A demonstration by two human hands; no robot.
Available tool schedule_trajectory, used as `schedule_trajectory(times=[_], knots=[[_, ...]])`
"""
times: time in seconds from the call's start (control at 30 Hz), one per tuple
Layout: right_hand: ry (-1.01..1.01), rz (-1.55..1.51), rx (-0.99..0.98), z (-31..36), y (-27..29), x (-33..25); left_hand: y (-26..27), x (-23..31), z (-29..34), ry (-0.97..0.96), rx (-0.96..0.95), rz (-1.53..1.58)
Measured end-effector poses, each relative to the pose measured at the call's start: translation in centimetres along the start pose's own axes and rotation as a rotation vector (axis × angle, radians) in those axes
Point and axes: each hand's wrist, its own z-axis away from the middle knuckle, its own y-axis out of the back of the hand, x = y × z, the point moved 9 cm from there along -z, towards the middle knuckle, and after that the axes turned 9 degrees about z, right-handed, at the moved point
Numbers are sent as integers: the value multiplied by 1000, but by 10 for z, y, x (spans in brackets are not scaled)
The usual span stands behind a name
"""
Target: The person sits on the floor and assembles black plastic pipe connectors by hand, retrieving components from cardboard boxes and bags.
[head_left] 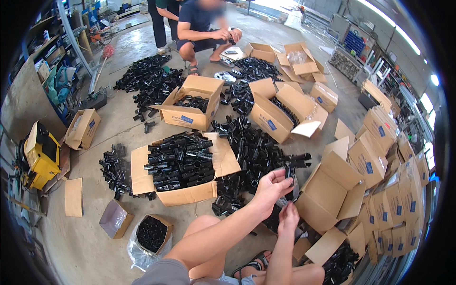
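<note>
Left hand (271,184) gripped a black T-shaped pipe fitting (295,163), raised over the loose fittings pile (251,152). Right hand (288,217) sat just below, pinching something small and dark, unclear what. Open empty carton (330,190) lay just right of both hands; full carton of fittings (179,166) to the left. Another person (205,28) crouched well beyond.

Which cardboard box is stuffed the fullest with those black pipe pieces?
The wide open cardboard box left of the left hand: black plastic pipe fittings heap above its rim. Other open boxes look partly filled or empty.
</note>
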Motion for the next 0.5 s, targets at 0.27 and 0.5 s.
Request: schedule_trajectory(times=[0.27, 0.5], knots=[[602, 295, -214, 102, -149, -207, 2, 12, 2, -181, 0, -21], [715, 458, -133, 96, -163, -218, -12, 23, 10, -350, 22, -213]])
